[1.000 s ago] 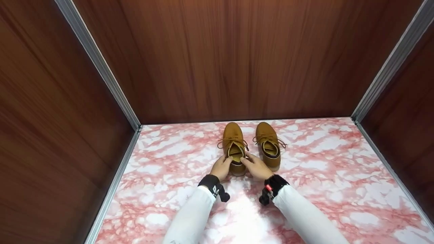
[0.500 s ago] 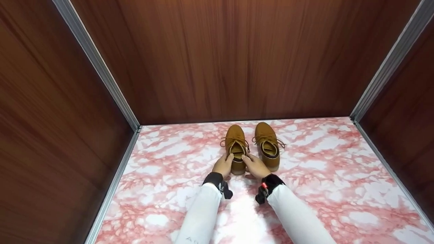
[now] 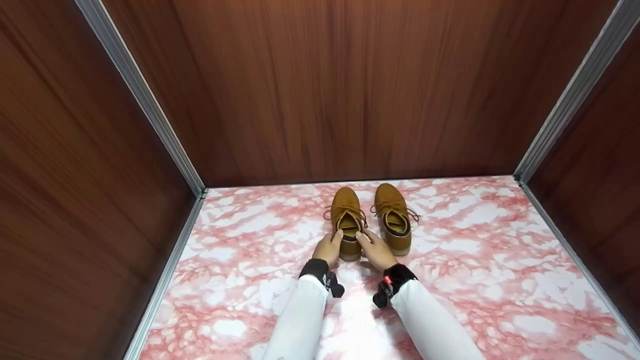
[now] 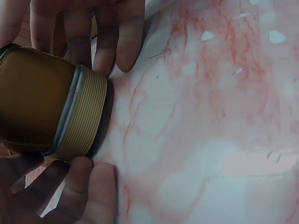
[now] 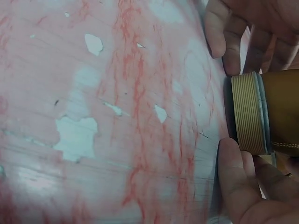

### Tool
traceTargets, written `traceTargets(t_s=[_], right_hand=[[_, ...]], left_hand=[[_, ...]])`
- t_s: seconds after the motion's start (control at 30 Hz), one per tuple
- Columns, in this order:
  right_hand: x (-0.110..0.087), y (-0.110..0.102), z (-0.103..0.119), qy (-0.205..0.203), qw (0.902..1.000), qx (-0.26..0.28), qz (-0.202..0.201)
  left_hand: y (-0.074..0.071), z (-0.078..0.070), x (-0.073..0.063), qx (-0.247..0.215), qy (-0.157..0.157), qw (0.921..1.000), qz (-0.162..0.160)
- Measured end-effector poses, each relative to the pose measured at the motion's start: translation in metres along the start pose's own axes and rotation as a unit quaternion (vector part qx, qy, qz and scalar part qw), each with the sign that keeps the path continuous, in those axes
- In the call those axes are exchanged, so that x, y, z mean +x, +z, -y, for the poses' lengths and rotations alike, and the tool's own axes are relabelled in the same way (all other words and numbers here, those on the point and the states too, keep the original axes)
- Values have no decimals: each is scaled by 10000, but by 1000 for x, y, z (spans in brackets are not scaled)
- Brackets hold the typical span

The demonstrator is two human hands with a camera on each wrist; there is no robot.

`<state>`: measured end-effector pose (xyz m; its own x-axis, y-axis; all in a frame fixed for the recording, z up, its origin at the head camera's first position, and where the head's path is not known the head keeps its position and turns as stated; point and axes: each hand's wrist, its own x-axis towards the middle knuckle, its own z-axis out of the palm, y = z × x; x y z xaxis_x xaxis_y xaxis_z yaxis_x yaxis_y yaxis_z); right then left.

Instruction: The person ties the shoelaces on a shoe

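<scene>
Two tan lace-up ankle shoes stand side by side, toes pointing at the back wall. My left hand (image 3: 327,249) grips the left side of the left shoe (image 3: 345,196) near the heel, its thumb at the collar. On the other side, my right hand (image 3: 378,251) holds the same heel, thumb also at the collar. The right shoe (image 3: 387,194) stands free, just right of my right hand. In the left wrist view, fingers flank the shoe's heel (image 4: 35,100) and ridged sole (image 4: 86,114). The right wrist view likewise shows fingers around the sole (image 5: 247,112).
The shoes stand on a red-and-white marbled surface (image 3: 240,280). A dark wood-grain back wall (image 3: 320,100) rises close beyond the toes. Side walls (image 3: 90,190) with grey metal edging (image 3: 165,270) bound the space at left and right.
The left shoe has shifted slightly right and toward me, both hands on it, narrowing the gap to the right shoe. The right shoe stays put; the view has moved a little.
</scene>
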<state>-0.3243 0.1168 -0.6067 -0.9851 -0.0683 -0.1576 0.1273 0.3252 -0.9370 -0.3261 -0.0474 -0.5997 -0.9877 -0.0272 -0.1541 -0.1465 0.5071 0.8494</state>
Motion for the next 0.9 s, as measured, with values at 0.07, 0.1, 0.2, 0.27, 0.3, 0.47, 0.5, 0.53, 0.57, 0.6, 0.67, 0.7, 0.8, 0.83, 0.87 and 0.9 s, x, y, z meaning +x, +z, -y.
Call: traceTargets(t_s=[0.07, 0.1, 0.2, 0.27, 0.3, 0.47, 0.5, 0.53, 0.57, 0.6, 0.67, 0.7, 0.8, 0.83, 0.87, 0.9], right_hand=[[0, 1, -1, 55, 9998, 166, 17], [0, 2, -2, 74, 9997, 217, 25], [0, 3, -4, 144, 9993, 346, 9], [0, 3, -5, 140, 9991, 397, 12], [0, 2, -6, 154, 9989, 441, 5], [0, -2, -8, 220, 9966, 795, 32], [0, -3, -8, 256, 9957, 891, 43], [-1, -4, -9, 284, 9949, 968, 73], [-2, -4, -9, 320, 9940, 1037, 110], [-3, -5, -9, 346, 9933, 1094, 164], [-6, -6, -9, 377, 9920, 1175, 273], [-7, -7, -9, 416, 9902, 1281, 361], [-14, -5, -8, 484, 9856, 1507, 603], [-17, -5, -8, 489, 9847, 1537, 665], [-22, -5, -7, 469, 9848, 1510, 720], [-27, -5, -7, 448, 9847, 1497, 770]], left_hand=[[0, 1, 0, 36, -6, 9999, -140], [0, 2, -1, 64, -9, 9998, -212], [0, 5, -2, 66, -76, 9993, -373], [0, 7, -3, -116, -216, 9989, -398], [0, 8, -3, -278, -296, 9985, -370], [0, 12, -4, -1827, -775, 9801, -82], [0, 14, -5, -2187, -829, 9723, -23], [0, 15, -6, -2518, -869, 9639, 19], [1, 17, -8, -2796, -899, 9559, 43], [2, 19, -9, -2993, -904, 9499, 51], [5, 22, -12, -3111, -845, 9466, -20], [6, 23, -14, -3089, -807, 9476, -97], [7, 26, -19, -2915, -697, 9535, -323], [6, 27, -22, -2897, -674, 9540, -368], [5, 27, -24, -2899, -643, 9541, -379], [3, 28, -27, -2868, -588, 9554, -377]])
